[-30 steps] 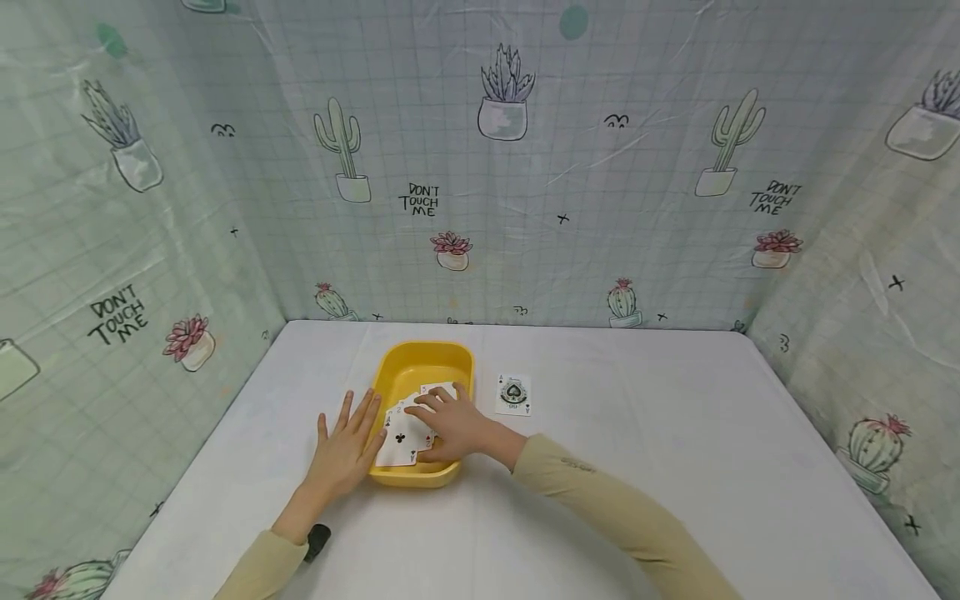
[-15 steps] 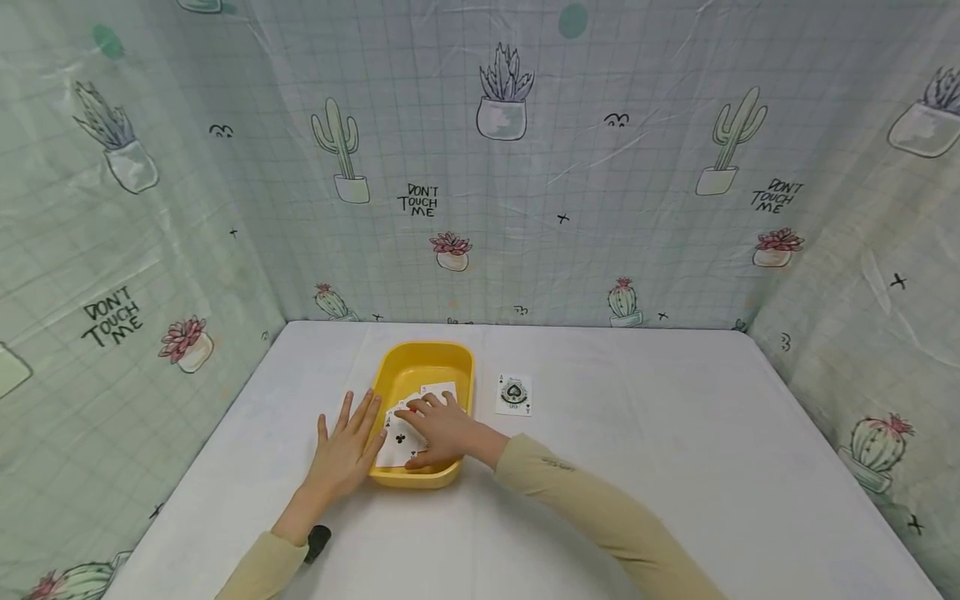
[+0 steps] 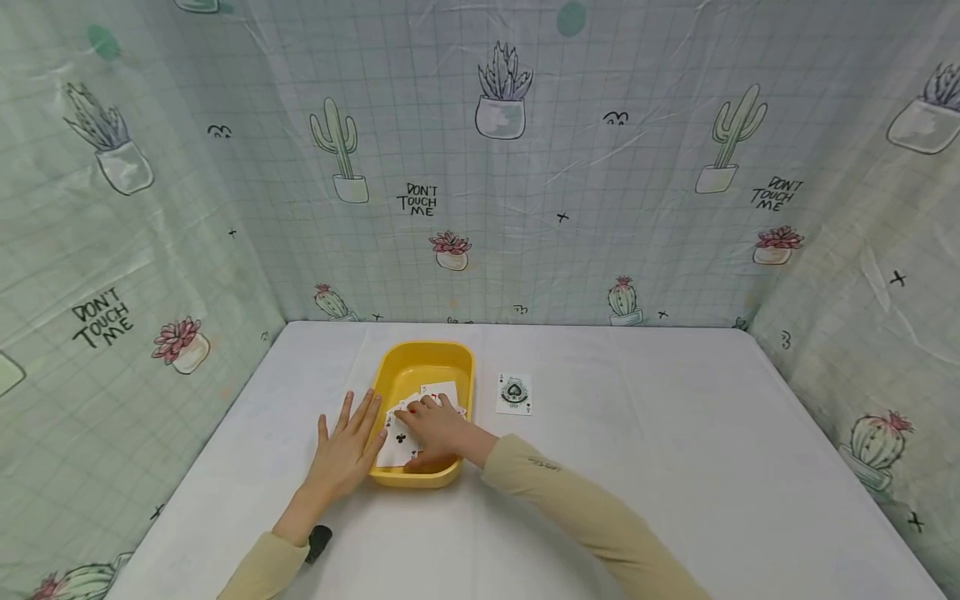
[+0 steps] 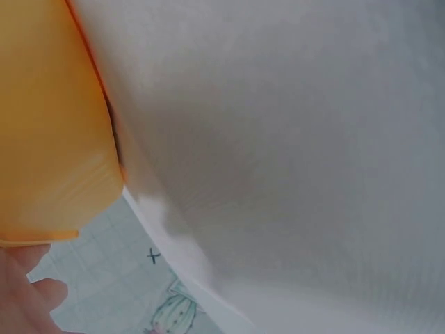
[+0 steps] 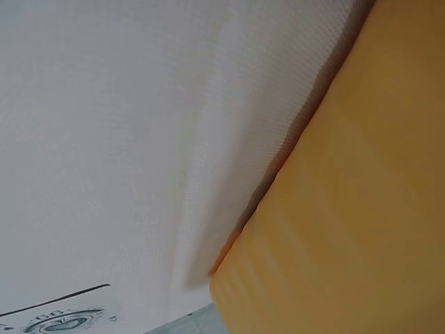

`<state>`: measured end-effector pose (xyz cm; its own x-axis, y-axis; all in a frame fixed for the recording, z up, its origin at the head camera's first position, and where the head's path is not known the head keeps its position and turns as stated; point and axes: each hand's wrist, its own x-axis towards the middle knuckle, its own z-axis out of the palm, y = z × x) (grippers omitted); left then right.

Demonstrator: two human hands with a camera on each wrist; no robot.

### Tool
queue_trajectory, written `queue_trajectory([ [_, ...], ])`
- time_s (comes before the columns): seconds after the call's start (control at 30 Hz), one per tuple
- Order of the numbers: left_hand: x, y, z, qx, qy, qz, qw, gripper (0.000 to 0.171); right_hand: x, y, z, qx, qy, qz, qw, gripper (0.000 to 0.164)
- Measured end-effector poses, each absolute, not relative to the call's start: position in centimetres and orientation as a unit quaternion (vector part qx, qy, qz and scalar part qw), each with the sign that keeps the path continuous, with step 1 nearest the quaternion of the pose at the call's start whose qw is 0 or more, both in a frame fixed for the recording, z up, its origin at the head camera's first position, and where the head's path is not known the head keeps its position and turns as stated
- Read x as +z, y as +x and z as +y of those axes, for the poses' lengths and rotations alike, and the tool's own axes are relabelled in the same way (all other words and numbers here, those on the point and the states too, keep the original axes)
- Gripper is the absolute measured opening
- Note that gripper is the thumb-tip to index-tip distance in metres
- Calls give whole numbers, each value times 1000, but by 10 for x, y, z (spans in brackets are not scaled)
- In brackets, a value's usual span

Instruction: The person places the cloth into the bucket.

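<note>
In the head view, my left hand (image 3: 343,450) lies with straight, spread fingers on the left rim of a yellow tray (image 3: 423,354). My right hand (image 3: 438,429) reaches over the tray's right side, fingers and thumb spread apart over the playing cards in it. An ace of clubs (image 3: 392,452) lies leftmost in the fan, and a card with red marks (image 3: 442,389) shows beyond the fingers. Other cards are partly covered by this hand. Whether the fingertips lift any card is too small to tell. Left-hand fingers (image 4: 28,296) touch the tray's edge in the left wrist view.
An ace of spades (image 3: 513,394) lies face up on the white table (image 3: 637,467), right of the tray. A black object (image 3: 318,543) shows beside the left wrist. Patterned cloth (image 3: 525,192) hangs behind the table and at both sides.
My right hand has moved slightly left over the cards, hiding a red-marked card that showed near the thumb and baring more of the far one. The left hand has stayed on the rim.
</note>
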<state>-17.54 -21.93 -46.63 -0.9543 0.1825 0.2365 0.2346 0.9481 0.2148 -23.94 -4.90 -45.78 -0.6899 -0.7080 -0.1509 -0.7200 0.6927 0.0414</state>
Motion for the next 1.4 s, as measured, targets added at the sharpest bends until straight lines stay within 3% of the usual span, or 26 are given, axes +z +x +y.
queue_trajectory([
  [0.53, -469, -175, -219, -118, -104, -981, 114, 57, -461, -240, -53, 43, -370, 926, 65, 94],
  [1.0, -470, -175, -219, -112, -105, -982, 113, 57, -453, -241, -45, 33, -373, 927, 19, 97],
  [1.4, -468, -175, -218, -113, -103, -983, 106, 58, -445, -248, -30, 14, -354, 935, 35, 100],
])
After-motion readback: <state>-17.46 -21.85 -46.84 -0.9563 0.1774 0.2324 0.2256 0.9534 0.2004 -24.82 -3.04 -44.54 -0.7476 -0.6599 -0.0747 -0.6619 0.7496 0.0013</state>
